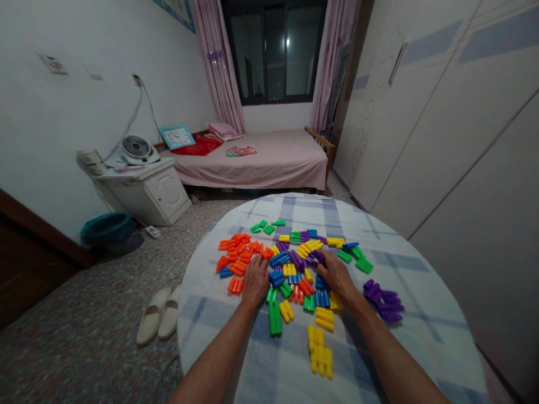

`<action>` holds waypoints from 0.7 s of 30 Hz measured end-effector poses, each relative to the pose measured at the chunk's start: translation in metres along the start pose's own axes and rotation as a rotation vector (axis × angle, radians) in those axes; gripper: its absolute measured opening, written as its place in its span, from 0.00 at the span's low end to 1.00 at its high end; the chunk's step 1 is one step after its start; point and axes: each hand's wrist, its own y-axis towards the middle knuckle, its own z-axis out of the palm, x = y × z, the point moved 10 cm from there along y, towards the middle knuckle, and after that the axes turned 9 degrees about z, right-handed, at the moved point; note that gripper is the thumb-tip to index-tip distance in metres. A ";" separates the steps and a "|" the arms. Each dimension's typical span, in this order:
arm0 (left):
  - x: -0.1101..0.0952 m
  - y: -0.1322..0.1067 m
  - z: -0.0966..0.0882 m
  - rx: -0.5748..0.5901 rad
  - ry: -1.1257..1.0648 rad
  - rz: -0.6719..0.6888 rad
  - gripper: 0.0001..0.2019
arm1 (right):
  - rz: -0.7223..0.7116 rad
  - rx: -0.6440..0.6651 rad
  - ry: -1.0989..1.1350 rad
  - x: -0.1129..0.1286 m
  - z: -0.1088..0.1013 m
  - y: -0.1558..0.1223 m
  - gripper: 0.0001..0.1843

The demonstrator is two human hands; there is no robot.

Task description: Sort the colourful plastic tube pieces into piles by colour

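Observation:
My left hand point(255, 280) rests palm down among the pieces, its fingertips at the edge of the orange plastic building blocks point(239, 267). Its fingers are partly hidden, so I cannot see whether they grip one. With my right hand point(335, 271) I pinch a purple building block point(319, 257) over the middle of the pile. Between my hands lie mixed pieces, including blue blocks point(277, 278), yellow blocks point(289, 270) and a long green block point(274, 317). A separate heap of purple blocks point(384, 302) sits to the right of my right forearm.
Joined yellow blocks point(320, 352) lie near me on the round table's checked cloth point(256, 370). Green blocks point(268, 229) sit at the far side, others point(361, 259) at the right. Beyond stand a bed point(269, 160), a white cabinet point(143, 191) and a wardrobe point(442, 112). Slippers point(159, 315) are on the floor.

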 end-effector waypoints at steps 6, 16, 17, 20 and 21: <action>0.000 0.001 0.000 -0.009 0.011 0.013 0.19 | 0.002 0.049 -0.027 0.008 -0.003 -0.003 0.15; 0.003 0.002 0.005 0.000 0.057 0.013 0.18 | -0.008 0.084 -0.086 0.022 0.024 0.004 0.20; 0.003 0.001 0.004 -0.005 0.062 0.013 0.18 | -0.009 0.081 -0.078 0.019 0.023 0.004 0.20; 0.002 0.001 0.002 -0.015 0.066 0.016 0.18 | -0.001 0.066 -0.057 0.003 0.015 0.001 0.18; 0.001 0.001 0.001 -0.015 0.063 0.017 0.17 | 0.005 0.054 -0.040 -0.003 0.011 -0.001 0.18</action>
